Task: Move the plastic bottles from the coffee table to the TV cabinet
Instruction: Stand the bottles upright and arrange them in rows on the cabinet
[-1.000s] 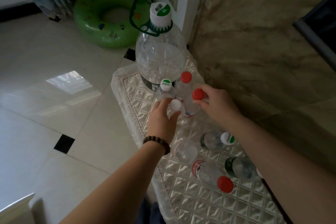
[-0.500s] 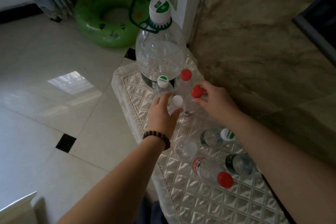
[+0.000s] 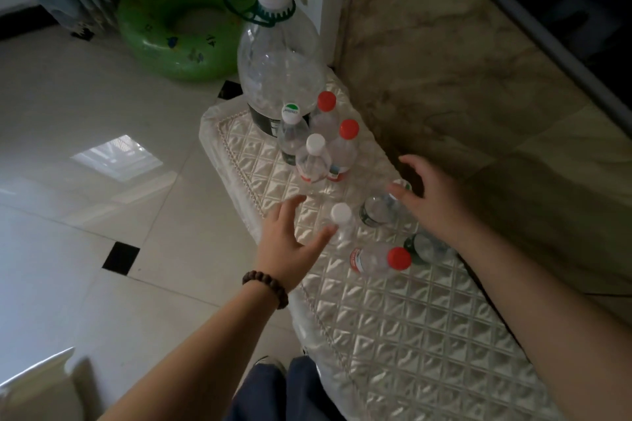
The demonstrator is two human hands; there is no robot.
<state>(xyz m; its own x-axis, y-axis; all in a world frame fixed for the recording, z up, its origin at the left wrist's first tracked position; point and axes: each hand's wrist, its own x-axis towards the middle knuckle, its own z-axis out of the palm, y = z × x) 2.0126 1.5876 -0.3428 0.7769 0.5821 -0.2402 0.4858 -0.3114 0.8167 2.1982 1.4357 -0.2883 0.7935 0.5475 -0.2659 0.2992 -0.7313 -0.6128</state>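
Most bottles [image 3: 313, 161] already stand on the cabinet [image 3: 393, 318]; both left hand [image 3: 290, 236] and right hand [image 3: 431, 202] are empty, fingers spread.

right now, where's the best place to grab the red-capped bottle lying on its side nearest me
Probably around its clear body, just behind the cap. The red-capped bottle lies on its side on the quilted cover, cap pointing right, so its long side faces up. Coming straight down from above with the left hand, which is open and closest, looks easiest; the dark-labelled bottle crowds its cap end.
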